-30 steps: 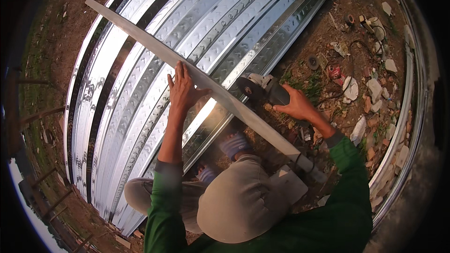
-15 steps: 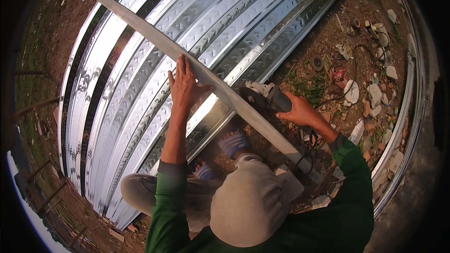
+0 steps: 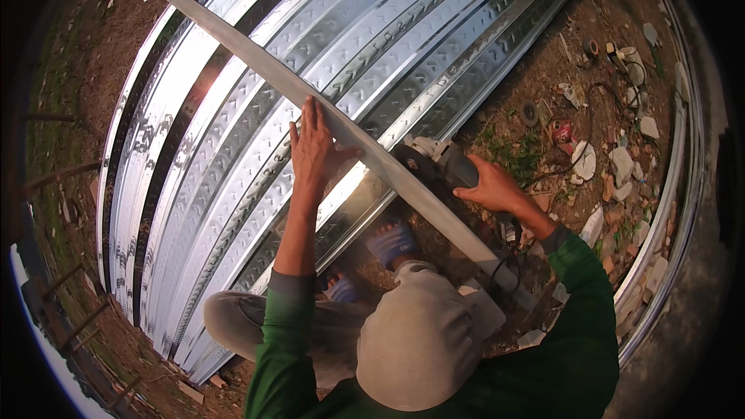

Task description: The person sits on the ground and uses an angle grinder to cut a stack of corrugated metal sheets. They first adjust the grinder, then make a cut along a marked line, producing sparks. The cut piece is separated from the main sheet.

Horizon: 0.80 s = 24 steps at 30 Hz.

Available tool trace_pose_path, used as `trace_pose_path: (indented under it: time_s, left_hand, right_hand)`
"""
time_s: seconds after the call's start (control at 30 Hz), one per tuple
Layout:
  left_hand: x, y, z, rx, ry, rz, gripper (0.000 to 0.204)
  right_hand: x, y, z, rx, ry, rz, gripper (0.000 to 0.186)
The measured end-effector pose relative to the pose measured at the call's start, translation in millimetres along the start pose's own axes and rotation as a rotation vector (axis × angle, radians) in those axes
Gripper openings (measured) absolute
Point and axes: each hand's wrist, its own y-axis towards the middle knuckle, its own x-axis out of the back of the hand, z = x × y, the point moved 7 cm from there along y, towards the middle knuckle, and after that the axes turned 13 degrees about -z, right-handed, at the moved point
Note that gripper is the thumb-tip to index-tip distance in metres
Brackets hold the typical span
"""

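Observation:
A long, straight grey bar lies slantwise across a stack of shiny, ribbed metal sheets. My left hand rests against the bar near its middle, fingers stretched out and thumb spread. In my right hand is an angle grinder, gripped by its dark body. Its cutting disc is close beside the bar, over the near right edge of the sheets. From this angle I cannot tell whether disc and metal touch, or whether it spins.
A dark cord runs over rubble and weeds on the right. Nearby lie a crushed red can and loose discs. My feet, in blue footwear, are close to the sheets' edge. Long metal lengths border the far right.
The bar and my left hand have shifted slightly to the right. The grinder has come a little left, closer to the bar, with my right hand still around it.

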Motion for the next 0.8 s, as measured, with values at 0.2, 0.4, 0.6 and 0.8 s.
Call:
trace_pose_path:
  time_s: [0.2, 0.4, 0.6, 0.8]
  left_hand:
    - [0.8, 0.2, 0.0, 0.002, -0.011, -0.005, 0.140]
    - [8.9, -5.7, -0.3, -0.072, -0.126, -0.121, 0.141]
    - [20.2, 29.6, 38.9, 0.029, -0.078, -0.126, 0.134]
    - [23.9, 63.2, 63.6, 0.072, -0.026, -0.054, 0.138]
  right_hand:
    - [-9.1, 22.8, 11.2, 0.030, 0.064, -0.012, 0.087]
    - [-20.5, 66.8, 37.4, 0.030, 0.475, -0.028, 0.077]
    - [3.4, 136.6, 93.8, 0.246, 0.225, -0.197, 0.099]
    - [-12.2, 184.8, 147.2, 0.288, 0.171, -0.088, 0.088]
